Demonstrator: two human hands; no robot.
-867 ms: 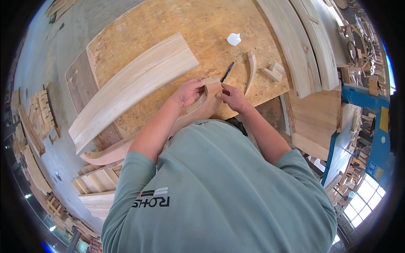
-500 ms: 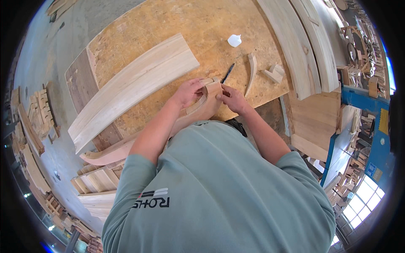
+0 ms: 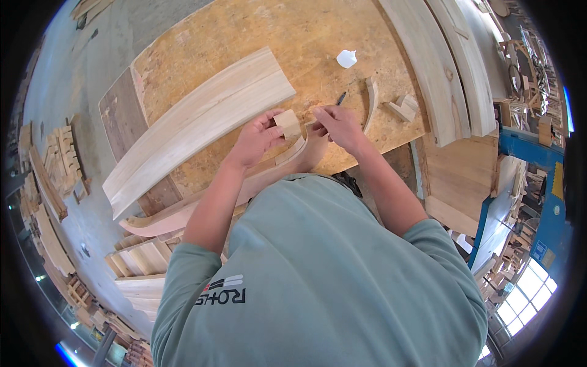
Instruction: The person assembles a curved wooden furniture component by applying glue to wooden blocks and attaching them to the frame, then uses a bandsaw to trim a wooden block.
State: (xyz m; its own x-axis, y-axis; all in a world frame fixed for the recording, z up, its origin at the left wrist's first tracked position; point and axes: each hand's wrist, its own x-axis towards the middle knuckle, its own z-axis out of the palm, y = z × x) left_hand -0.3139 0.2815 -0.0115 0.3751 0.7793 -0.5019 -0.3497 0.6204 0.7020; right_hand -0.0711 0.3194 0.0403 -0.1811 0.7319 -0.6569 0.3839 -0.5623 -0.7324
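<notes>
Pale squarish wooden block (image 3: 287, 123): our left hand (image 3: 252, 142) pinched its edge, presumably freeing its face; at the curved tan wooden rail (image 3: 314, 153) was our right hand (image 3: 342, 127), its hold unclear.

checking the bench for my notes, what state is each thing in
Left hand: fingers closed on small wood block
Right hand: at curved wooden rail's end, grip unclear
Small wood block: held
Curved wooden rail: partly hidden behind left forearm
Black pen: lying on workbench, partly hidden
White bottle: on workbench, cap unclear
Curved wood strip: lying loose
V-notched wood block: lying loose
Wide curved board: lying on workbench
Long planks: side by side
</notes>
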